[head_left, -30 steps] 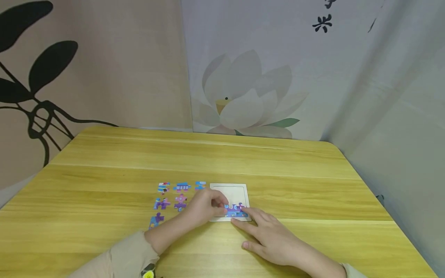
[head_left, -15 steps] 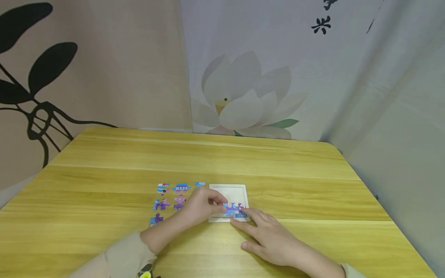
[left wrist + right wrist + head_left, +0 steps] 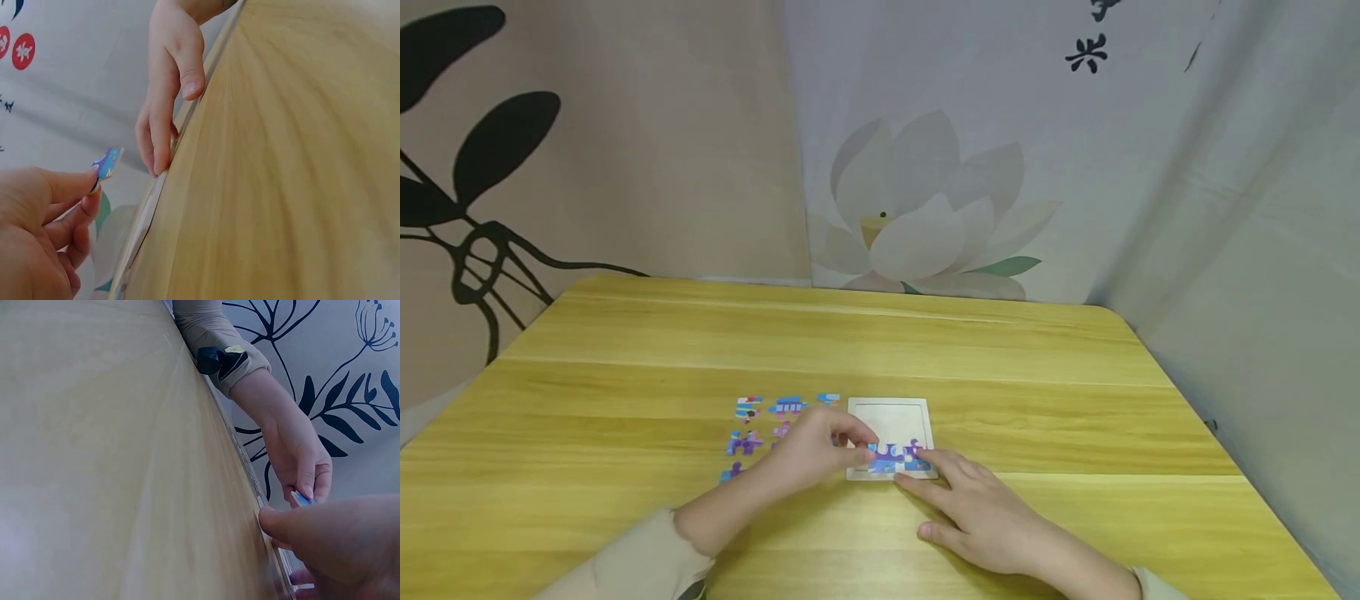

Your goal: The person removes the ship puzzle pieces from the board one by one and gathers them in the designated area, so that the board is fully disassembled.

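My left hand pinches a blue and purple jigsaw piece between thumb and fingertips. In the left wrist view the piece is tilted and raised over the white square puzzle tray. Blue and purple pieces lie in the tray's lower right part, close to the held one; whether they touch it I cannot tell. My right hand has its fingers stretched out, the index fingertip on the tray's lower right part and the thumb over the table.
Several loose jigsaw pieces lie in rows on the wooden table left of the tray, partly covered by my left hand and forearm. A curtain with a printed flower hangs behind the table's far edge.
My left hand has shifted a little left and toward me, with the pinched jigsaw piece moving along. More of the loose pieces are covered by it. The right hand stays in place.
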`<action>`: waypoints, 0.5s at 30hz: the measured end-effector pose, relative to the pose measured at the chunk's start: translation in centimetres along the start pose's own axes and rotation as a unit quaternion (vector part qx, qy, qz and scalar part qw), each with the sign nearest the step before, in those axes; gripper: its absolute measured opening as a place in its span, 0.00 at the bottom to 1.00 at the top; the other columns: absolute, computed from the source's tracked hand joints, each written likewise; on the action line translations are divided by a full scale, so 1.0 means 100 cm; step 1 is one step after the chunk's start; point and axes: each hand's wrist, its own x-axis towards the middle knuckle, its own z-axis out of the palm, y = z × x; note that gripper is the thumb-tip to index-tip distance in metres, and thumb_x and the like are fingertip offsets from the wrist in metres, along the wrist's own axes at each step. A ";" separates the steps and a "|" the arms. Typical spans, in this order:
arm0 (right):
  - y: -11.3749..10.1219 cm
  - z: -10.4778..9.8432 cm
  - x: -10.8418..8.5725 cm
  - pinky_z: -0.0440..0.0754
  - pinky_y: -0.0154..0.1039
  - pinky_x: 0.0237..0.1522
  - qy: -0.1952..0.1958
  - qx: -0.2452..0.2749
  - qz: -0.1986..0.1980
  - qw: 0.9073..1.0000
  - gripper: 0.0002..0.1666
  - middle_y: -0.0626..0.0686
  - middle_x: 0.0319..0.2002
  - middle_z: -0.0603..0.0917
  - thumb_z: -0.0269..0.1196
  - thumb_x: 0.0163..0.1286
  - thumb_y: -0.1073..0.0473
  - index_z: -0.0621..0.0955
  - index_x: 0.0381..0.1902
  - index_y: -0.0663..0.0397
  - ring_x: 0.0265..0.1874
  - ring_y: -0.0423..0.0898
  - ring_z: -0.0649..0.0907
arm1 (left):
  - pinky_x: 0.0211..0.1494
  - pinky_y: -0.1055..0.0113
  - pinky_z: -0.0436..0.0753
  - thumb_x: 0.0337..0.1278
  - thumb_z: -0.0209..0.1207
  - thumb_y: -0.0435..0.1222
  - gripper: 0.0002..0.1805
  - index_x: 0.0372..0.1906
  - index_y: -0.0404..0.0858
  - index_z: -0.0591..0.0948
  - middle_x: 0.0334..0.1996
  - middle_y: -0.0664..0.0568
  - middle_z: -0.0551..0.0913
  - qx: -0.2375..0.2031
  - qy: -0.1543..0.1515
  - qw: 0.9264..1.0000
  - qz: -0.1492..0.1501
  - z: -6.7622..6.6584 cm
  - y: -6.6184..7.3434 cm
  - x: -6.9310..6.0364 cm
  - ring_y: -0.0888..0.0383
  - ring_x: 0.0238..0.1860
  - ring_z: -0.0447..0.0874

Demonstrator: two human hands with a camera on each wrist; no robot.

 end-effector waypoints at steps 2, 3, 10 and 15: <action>0.000 0.000 0.000 0.61 0.60 0.63 -0.001 0.001 0.000 1.000 0.31 0.53 0.73 0.56 0.48 0.73 0.37 0.63 0.72 0.31 0.68 0.58 0.60 | 0.28 0.69 0.73 0.51 0.68 0.32 0.05 0.34 0.39 0.87 0.27 0.60 0.81 -0.003 -0.004 1.000 -0.004 -0.003 -0.001 -0.003 0.57 0.28 0.72; 0.000 0.000 0.000 0.61 0.60 0.63 0.000 0.001 0.000 1.000 0.31 0.53 0.73 0.55 0.48 0.73 0.37 0.63 0.72 0.31 0.68 0.58 0.60 | 0.29 0.69 0.73 0.51 0.68 0.32 0.05 0.35 0.39 0.87 0.27 0.60 0.81 -0.004 -0.004 1.000 -0.004 -0.004 -0.001 -0.004 0.57 0.29 0.72; -0.001 0.000 0.000 0.61 0.59 0.63 0.002 -0.001 0.000 1.000 0.31 0.51 0.74 0.54 0.50 0.73 0.39 0.62 0.72 0.31 0.68 0.58 0.60 | 0.30 0.68 0.73 0.49 0.69 0.34 0.04 0.33 0.42 0.87 0.28 0.58 0.80 -0.007 0.006 0.999 -0.039 -0.014 -0.001 -0.016 0.56 0.30 0.72; -0.001 0.000 -0.001 0.60 0.59 0.63 -0.002 0.003 0.005 1.000 0.32 0.51 0.74 0.53 0.51 0.73 0.39 0.62 0.72 0.30 0.68 0.59 0.59 | 0.31 0.67 0.73 0.49 0.70 0.36 0.05 0.33 0.43 0.87 0.29 0.57 0.80 -0.004 0.007 0.999 -0.042 -0.023 -0.005 -0.024 0.54 0.32 0.72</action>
